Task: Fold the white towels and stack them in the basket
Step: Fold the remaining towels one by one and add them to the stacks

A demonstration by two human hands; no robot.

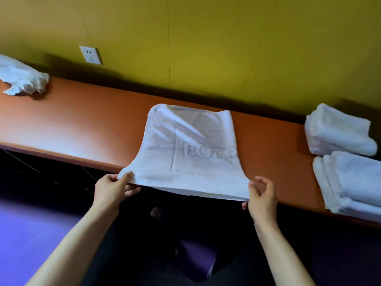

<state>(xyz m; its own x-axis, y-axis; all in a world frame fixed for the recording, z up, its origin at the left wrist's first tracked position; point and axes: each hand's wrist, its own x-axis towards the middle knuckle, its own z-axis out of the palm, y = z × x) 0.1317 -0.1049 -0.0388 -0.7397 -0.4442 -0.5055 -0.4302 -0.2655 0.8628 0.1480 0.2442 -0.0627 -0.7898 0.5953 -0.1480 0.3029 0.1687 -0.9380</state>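
I am pinching the half-folded white towel (189, 153) by its near corners, left hand (112, 187) and right hand (260, 195), fingers closed on cloth, over the orange surface (82, 120); loose layers risk slipping askew.

A mustard-yellow wall (206, 38) of flat panels with thin vertical seams filled the upper part of the view, and a white socket (90, 54) sat low on it towards the left. Against the wall ran a long orange-brown table (82, 120), its back edge in dark shadow. Below the table's near edge the space was dark, and the floor (31, 234) showed purple.
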